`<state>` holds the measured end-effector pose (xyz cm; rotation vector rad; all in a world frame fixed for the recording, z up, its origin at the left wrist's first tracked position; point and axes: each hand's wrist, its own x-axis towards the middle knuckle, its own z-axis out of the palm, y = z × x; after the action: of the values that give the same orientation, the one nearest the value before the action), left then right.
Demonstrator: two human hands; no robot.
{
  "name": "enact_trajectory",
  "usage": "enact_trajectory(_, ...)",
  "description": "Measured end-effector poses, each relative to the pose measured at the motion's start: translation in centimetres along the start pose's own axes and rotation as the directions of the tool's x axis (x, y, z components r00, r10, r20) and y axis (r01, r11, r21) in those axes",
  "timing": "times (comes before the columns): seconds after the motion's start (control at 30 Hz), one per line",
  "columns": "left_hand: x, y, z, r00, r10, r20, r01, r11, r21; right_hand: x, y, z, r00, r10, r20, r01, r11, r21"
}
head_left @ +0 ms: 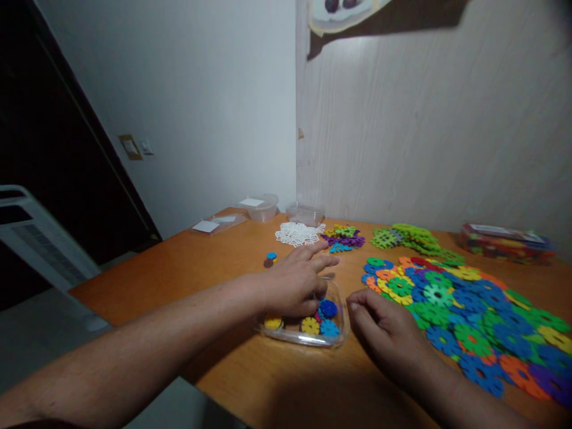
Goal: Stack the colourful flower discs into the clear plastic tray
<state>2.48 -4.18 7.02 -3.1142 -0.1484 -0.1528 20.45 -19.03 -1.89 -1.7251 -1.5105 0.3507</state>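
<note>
My left hand point(295, 280) reaches over a clear plastic container point(308, 341) on the table. Its thumb and forefinger come together down inside, while the other fingers stretch out above; anything pinched there is hidden. Notched plastic discs lie in the container, among them a yellow disc point(310, 325), a light blue disc point(329, 328) and a dark blue disc point(329, 308). Just right of the container my right hand point(386, 328) rests with fingers curled, nothing visible in them. Beside it spreads a large pile of colourful flower-shaped discs point(473, 310).
Behind stand white lattice pieces point(298, 233), purple and yellow pieces point(344, 237), green pieces point(406, 238) and a filled clear box point(507, 243). A round tub point(263, 208), another clear container point(305, 213) and plastic bags point(218, 223) sit near the wall. Small discs point(270, 260) lie left of centre.
</note>
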Motion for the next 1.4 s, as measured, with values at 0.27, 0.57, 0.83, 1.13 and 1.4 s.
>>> enact_trajectory(0.27,0.4,0.0,0.4,1.000,-0.006,0.020,0.006,1.000,0.016,0.2,-0.2,0.0,1.000,-0.012,-0.002,0.012,1.000,-0.006)
enact_trajectory(0.57,0.5,0.2,1.3,0.999,-0.037,-0.003,0.037,0.998,0.056,0.2,-0.2,0.0,1.000,-0.017,-0.002,0.017,1.000,-0.017)
enact_trajectory(0.83,0.3,0.4,1.6,0.994,-0.059,-0.096,0.067,0.995,0.079,0.3,-0.1,0.1,1.000,-0.017,0.005,0.017,1.000,-0.014)
enact_trajectory(1.13,-0.2,0.5,0.4,0.961,-0.180,-0.210,0.159,0.981,-0.115,0.2,-0.1,0.1,1.000,-0.027,0.006,0.027,1.000,-0.002)
enact_trajectory(1.4,-0.1,0.3,0.4,0.970,-0.227,-0.085,0.202,0.951,-0.234,0.3,-0.3,0.0,1.000,-0.013,0.006,0.013,1.000,-0.009)
